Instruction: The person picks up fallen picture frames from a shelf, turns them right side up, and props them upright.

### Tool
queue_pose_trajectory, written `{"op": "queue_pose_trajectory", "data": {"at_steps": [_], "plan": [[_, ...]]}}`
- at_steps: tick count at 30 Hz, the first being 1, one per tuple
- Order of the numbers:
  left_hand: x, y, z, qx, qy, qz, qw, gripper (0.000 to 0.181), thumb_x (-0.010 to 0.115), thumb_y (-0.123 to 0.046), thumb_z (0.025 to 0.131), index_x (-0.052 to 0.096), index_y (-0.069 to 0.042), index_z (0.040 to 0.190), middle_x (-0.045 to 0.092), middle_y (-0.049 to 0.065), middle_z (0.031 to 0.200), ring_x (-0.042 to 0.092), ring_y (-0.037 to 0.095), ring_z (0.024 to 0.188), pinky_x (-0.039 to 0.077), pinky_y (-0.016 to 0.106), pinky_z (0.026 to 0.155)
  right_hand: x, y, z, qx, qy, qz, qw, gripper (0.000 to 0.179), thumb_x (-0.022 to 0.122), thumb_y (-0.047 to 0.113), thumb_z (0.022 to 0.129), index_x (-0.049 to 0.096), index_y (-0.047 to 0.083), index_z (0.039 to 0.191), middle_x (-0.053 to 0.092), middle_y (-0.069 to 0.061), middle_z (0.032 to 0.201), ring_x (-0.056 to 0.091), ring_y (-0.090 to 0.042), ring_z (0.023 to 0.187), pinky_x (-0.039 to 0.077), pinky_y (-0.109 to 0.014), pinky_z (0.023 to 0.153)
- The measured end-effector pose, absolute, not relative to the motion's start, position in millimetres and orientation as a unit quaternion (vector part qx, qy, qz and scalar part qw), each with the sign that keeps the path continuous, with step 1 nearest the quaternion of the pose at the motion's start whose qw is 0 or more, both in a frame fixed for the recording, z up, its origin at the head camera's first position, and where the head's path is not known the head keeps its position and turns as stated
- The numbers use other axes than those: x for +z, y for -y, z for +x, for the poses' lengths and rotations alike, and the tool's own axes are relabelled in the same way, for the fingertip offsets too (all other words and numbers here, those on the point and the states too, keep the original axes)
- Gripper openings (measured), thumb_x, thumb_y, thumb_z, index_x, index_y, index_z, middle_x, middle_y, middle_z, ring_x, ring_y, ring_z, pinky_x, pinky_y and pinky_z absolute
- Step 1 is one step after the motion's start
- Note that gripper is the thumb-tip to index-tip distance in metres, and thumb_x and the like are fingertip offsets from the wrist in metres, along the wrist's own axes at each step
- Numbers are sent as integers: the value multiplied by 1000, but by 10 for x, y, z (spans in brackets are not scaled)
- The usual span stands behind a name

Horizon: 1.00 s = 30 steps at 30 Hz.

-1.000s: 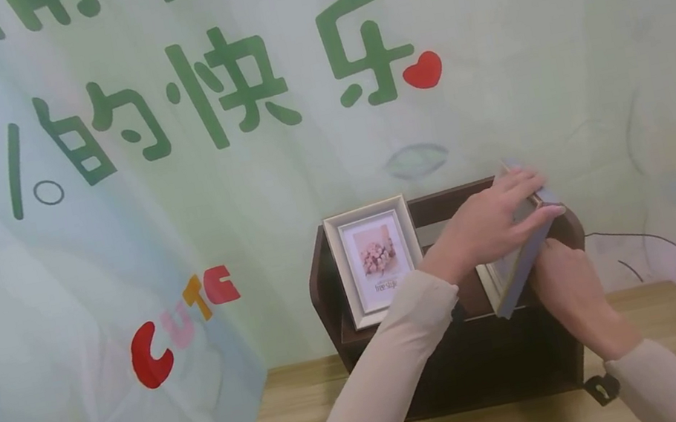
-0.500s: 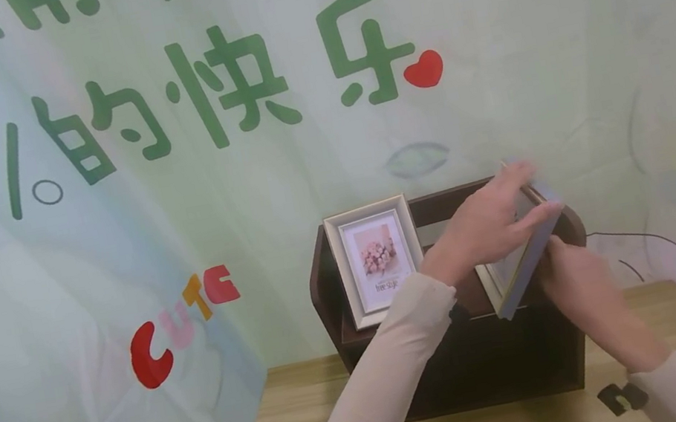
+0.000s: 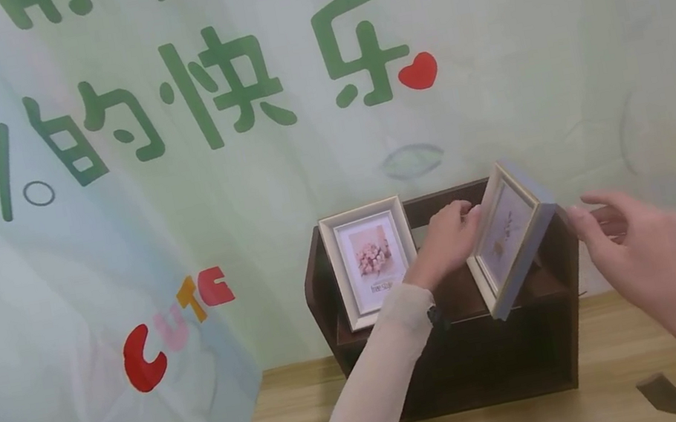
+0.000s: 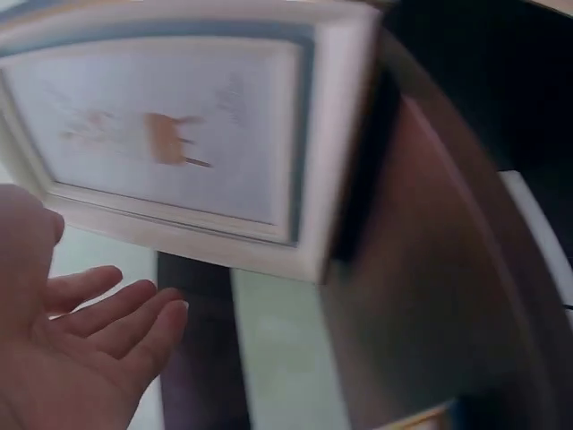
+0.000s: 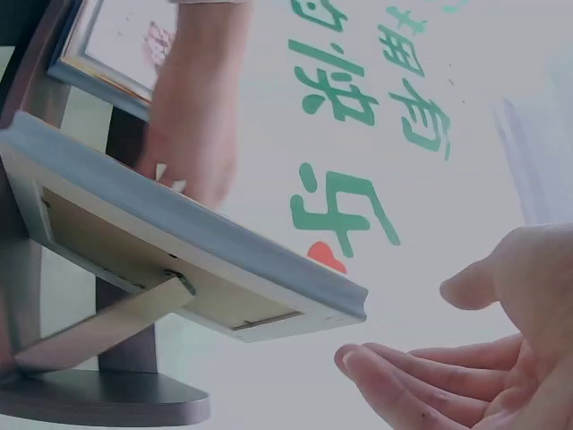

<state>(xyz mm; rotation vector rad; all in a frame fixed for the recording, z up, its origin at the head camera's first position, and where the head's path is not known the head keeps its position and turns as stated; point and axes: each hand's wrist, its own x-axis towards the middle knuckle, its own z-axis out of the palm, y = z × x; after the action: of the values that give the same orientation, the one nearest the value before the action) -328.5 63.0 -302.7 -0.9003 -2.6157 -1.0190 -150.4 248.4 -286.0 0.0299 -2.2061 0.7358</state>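
Note:
A cream-edged picture frame (image 3: 509,230) stands angled on the right part of a dark brown shelf unit (image 3: 575,343). Its back support leg (image 5: 112,324) is swung out behind it in the right wrist view. My left hand (image 3: 448,240) hovers at the front-left side of this frame, fingers loosely bent and holding nothing. In the left wrist view, the hand (image 4: 89,354) is beside the frame's edge with its fingers apart. My right hand (image 3: 651,254) is off to the right of the shelf unit, thumb and fingers spread, with nothing in it.
Another picture frame (image 3: 376,261) with a pink flower print leans upright on the left of the shelf top. Beneath is a dark lower compartment (image 3: 480,359). The unit stands on a wood-grain table (image 3: 291,408) against a printed curtain (image 3: 268,200).
My left hand has let go of the right picture frame's top and moved left. My right hand has come out from behind it and withdrawn to the right. The frame stays at its angle.

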Motion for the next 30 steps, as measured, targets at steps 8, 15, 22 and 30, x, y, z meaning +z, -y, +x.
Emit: {"op": "queue_pose_trajectory", "data": {"at_steps": [8, 15, 22, 30], "plan": [[-3375, -608, -3401, -380, 885, -265, 47, 48, 41, -38, 114, 57, -8, 149, 69, 11, 141, 68, 23, 127, 55, 38, 109, -2705, -2368, -1510, 268, 881, 21, 388, 50, 65, 34, 103, 67, -10, 127, 77, -31, 100, 77, -48, 84, 59, -45, 59], [-3490, -696, -3397, -433, 867, -247, 31, 43, 45, -32, 113, 59, -10, 147, 70, 11, 139, 70, 21, 122, 56, 37, 107, -2707, -2339, -1538, 261, 883, 23, 388, 48, 67, 32, 102, 68, -11, 123, 77, -31, 99, 77, -48, 83, 57, -46, 55], [-3527, -707, -3377, -451, 861, -230, 49, 35, 50, -22, 111, 64, -9, 140, 72, 10, 135, 71, 22, 122, 56, 35, 106, -2735, -2249, -1629, 241, 858, 56, 450, 31, 75, 21, 96, 75, -9, 105, 78, -28, 88, 76, -44, 71, 30, -17, 40], [-3551, -715, -3322, -467, 858, -200, 75, 34, 55, -16, 109, 65, -7, 140, 76, 13, 128, 75, 20, 110, 61, 26, 91, -2761, -2209, -1746, 215, 852, 51, 475, 25, 78, 13, 91, 73, -11, 91, 76, -29, 82, 58, -28, 46, 27, -25, 43]]}}
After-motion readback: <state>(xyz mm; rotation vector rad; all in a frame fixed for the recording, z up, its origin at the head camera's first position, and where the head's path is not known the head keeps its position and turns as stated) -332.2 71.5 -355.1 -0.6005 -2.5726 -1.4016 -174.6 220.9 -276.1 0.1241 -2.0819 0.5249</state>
